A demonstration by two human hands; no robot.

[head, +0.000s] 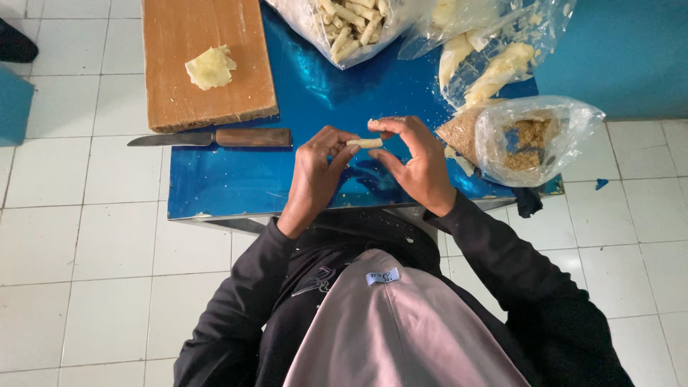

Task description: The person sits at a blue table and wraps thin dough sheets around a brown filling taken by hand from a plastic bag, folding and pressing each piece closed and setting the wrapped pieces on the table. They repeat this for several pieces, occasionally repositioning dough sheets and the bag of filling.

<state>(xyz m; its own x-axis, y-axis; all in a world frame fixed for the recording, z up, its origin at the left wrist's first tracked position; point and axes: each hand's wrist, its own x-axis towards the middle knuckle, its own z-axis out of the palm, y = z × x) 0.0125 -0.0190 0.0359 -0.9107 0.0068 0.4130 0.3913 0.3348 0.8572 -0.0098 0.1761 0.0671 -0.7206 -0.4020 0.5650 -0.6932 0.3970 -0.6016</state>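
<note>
both the left hand point(313, 174) and right hand point(418, 163) pinch a small pale dough roll point(365, 143) with fingertips nearly closed, above the shiny blue table point(236, 183); too hard a squeeze could split it.

- A low table point(236, 190) with a glossy blue top is set on white floor tiles point(79, 272).
- Left of the fingers, a wooden cutting board point(208, 93) and a wooden-handled knife point(215, 137) are laid.
- Beyond and right of the fingers, clear plastic bags point(534, 136) are placed.
</note>
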